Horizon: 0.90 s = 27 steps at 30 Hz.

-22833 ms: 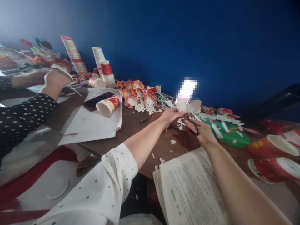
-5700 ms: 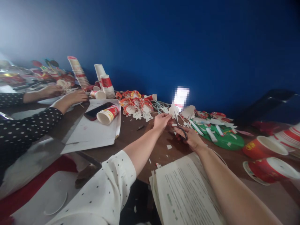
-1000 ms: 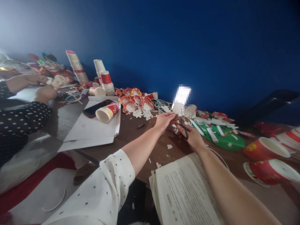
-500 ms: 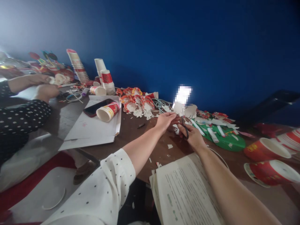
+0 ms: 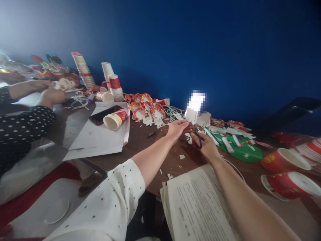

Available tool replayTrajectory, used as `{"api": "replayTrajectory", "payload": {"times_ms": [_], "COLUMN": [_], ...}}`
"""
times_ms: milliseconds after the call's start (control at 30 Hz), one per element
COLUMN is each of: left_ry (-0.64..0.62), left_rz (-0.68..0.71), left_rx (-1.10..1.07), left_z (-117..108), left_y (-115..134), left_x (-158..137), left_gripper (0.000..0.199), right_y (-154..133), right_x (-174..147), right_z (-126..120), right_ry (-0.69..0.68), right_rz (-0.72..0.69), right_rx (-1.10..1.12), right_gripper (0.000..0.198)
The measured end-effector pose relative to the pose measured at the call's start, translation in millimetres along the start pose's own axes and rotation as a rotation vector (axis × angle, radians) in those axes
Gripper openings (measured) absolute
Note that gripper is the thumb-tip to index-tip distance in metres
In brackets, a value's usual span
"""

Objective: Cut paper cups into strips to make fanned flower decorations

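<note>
My right hand (image 5: 207, 145) is closed round a pair of scissors (image 5: 199, 139), with the blades pointing away from me. Close beside it, my left hand (image 5: 177, 129) pinches a small white paper piece (image 5: 191, 115) near the blades. The fingertips partly hide this piece, so its full shape cannot be made out. Behind the hands stands a bright, blurred-out screen (image 5: 197, 100). Small paper scraps (image 5: 182, 156) lie on the brown table (image 5: 150, 147) below my hands.
A heap of cut red-and-white paper cup pieces (image 5: 147, 108) lies left of my hands. A green plate (image 5: 243, 152) with scraps is to the right, near red cups (image 5: 286, 159). Printed sheets (image 5: 198, 204) lie in front. A phone (image 5: 102, 115) rests on white board. Another person's arms (image 5: 30, 117) are at left.
My hands, the scissors and the paper piece stay almost in place. The other person's hand at left shifts very slightly.
</note>
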<state>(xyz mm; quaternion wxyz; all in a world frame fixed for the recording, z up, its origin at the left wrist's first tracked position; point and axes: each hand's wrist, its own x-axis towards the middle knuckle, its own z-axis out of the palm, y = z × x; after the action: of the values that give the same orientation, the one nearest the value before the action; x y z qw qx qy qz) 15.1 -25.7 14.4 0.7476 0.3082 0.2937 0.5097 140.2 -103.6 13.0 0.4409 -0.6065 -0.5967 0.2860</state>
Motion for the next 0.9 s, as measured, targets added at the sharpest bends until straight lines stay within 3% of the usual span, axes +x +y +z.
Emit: {"api": "replayTrajectory", "payload": {"times_ms": [233, 400, 500, 667, 900], "left_ry": [0.013, 0.118, 0.169, 0.033, -0.143], "left_rz": [0.029, 0.109, 0.119, -0.019, -0.089], "left_rx": [0.034, 0.049, 0.096, 0.295, 0.445], "left_z": [0, -3, -5, -3, 0], "left_y": [-2, -1, 0, -7, -9], "left_x": [1, 7, 8, 1, -6], "left_gripper": [0.002, 0.003, 0.005, 0.009, 0.013], "right_y": [0, 10, 13, 12, 17], "right_x": [-1, 2, 4, 9, 14], "right_z": [1, 4, 5, 2, -3], "right_ry": [0.015, -0.01, 0.089, 0.355, 0.412], "right_rz": [0.061, 0.17, 0.212, 0.155, 0.1], "right_rx": [0.043, 0.162, 0.262, 0.516, 0.526], "right_gripper": [0.047, 0.053, 0.053, 0.056, 0.048]}}
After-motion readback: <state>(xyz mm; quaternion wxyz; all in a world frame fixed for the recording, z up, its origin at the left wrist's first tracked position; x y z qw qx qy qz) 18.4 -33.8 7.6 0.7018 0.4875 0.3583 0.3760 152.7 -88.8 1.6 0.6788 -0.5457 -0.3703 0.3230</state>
